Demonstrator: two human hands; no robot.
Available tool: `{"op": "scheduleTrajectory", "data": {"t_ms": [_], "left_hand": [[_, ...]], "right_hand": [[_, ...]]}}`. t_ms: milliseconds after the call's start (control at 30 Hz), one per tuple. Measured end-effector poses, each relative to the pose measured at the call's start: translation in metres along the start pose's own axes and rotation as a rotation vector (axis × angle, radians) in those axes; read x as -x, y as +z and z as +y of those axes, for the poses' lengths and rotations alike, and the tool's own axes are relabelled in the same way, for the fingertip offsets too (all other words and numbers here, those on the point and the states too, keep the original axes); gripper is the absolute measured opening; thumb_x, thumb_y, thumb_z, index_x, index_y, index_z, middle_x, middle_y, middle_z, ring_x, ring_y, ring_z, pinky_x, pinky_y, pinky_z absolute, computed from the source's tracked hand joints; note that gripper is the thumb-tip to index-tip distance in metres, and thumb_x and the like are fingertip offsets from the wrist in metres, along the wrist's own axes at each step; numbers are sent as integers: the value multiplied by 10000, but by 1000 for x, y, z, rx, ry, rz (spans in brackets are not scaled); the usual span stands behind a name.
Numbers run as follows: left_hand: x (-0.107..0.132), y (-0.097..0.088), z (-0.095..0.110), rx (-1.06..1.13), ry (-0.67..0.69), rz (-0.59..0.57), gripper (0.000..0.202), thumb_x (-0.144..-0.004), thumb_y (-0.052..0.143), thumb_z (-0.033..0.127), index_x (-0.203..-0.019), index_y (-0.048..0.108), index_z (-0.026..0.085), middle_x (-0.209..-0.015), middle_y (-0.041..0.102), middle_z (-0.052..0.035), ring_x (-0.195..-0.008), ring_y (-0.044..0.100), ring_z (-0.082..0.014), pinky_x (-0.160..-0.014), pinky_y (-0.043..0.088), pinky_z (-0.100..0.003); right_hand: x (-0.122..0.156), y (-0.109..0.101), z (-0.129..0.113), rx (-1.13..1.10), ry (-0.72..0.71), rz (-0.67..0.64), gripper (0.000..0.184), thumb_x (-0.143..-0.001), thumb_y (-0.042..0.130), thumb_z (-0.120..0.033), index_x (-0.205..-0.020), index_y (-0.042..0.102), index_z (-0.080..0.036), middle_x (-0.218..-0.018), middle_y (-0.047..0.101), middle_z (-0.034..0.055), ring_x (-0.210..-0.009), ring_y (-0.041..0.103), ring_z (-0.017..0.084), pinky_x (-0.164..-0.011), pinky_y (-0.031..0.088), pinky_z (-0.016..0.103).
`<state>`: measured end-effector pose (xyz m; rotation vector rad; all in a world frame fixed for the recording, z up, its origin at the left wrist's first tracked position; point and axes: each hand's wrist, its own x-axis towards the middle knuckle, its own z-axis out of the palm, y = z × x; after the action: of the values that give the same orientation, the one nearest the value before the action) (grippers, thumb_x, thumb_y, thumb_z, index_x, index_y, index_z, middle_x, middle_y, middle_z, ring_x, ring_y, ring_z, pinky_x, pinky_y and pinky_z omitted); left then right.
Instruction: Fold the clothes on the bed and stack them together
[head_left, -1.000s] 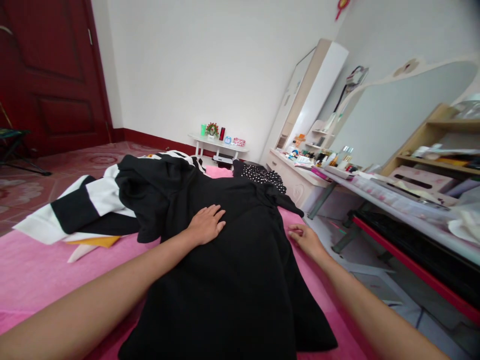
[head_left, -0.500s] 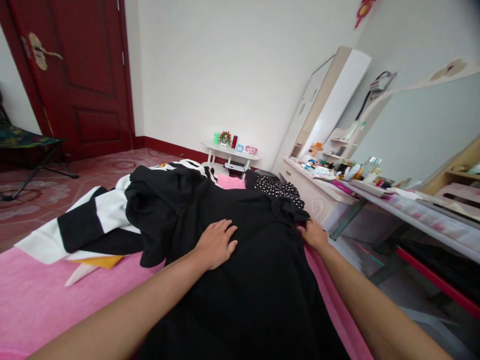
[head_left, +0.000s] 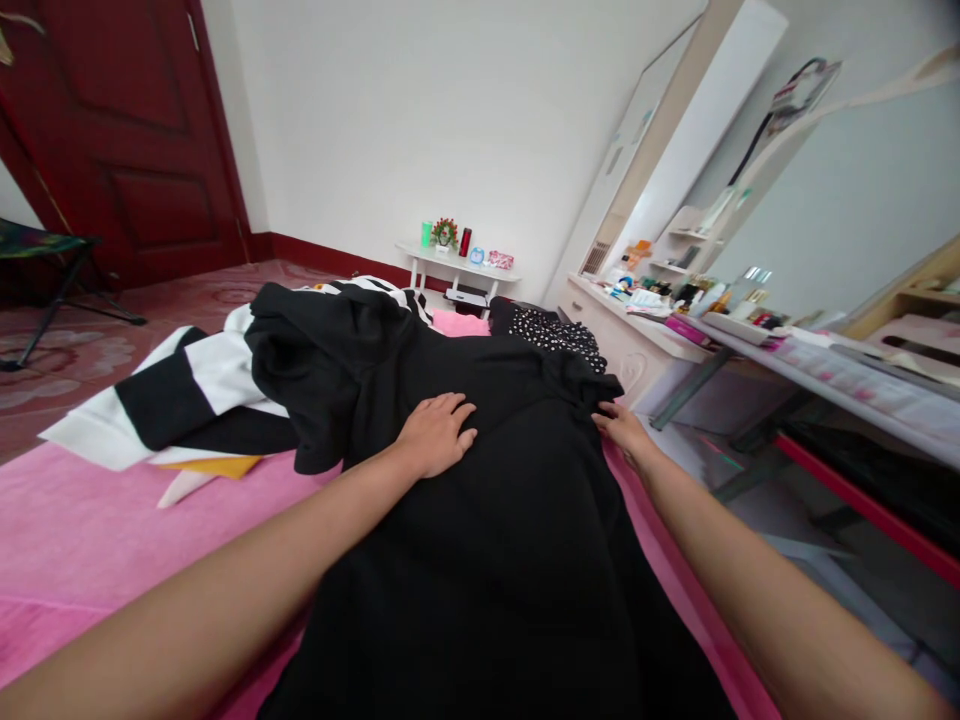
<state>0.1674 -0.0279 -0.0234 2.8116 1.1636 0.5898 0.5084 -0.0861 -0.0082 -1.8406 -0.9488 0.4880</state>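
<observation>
A black short-sleeved garment (head_left: 517,520) lies spread over a pink bed cover (head_left: 82,530). Its left sleeve side is heaped in loose folds, and a smaller bunch sits at its upper right. My left hand (head_left: 436,435) rests flat on the upper middle of the cloth, fingers a little spread. At the right edge, just below the bunched sleeve, my right hand (head_left: 626,432) touches the garment with its fingers stretched out. Under the left folds is a black and white piece of clothing (head_left: 169,400), with a bit of yellow cloth (head_left: 214,466) showing.
Beyond the garment lie a polka-dot cloth (head_left: 559,338) and a pink cloth (head_left: 459,323). A small white table (head_left: 457,262) stands by the wall. To the right is a dressing table (head_left: 637,325) crowded with bottles. A folding stool (head_left: 45,250) is at the left, near a red door (head_left: 127,130).
My right hand has loosened at the garment's right edge, its fingers now straighter. The left hand stays flat on the cloth. The camera view has tilted and shifted slightly.
</observation>
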Motion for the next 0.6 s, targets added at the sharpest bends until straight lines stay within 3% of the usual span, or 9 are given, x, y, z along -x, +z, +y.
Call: {"op": "scheduleTrajectory", "data": {"t_ms": [167,300,467,600], "left_hand": [[0,1,-1,13,4,-89,554,-932,306,479,-1383,422,180,-1480,344,-100,-1367,282,-262,-1116,212,-417],[8,-8,0,54,33,-239,604,-941,263,510,-1441,320,176,-1536,205,-110,-1413,155,-274,-1138,130,-440],[42,-49,-4,235,114,-455,629,-900,414,514,-1444,305,216,-1545,155,-100,-1422,94,-278,-1129,168,-454],[83,-92,-22,489,213,-443,432,-885,511,350,-1307,514,257,-1457,394,-58,-1338,359,-224,-1094,294,-363]], "right_hand": [[78,-19,-3,24,-8,-140,180,-666,673,-250,-833,654,-188,-854,722,55,-856,680,234,-818,549,358],[145,-36,-19,57,-39,-252,288,-677,676,-408,-870,646,-197,-949,722,78,-975,658,267,-886,525,380],[204,-57,-35,77,-85,-503,515,-681,661,-519,-1092,621,-211,-1236,618,104,-1150,569,287,-1003,449,417],[226,-71,-19,173,-133,-533,615,-661,663,-537,-1205,596,-257,-1274,589,100,-1171,549,312,-983,468,437]]}}
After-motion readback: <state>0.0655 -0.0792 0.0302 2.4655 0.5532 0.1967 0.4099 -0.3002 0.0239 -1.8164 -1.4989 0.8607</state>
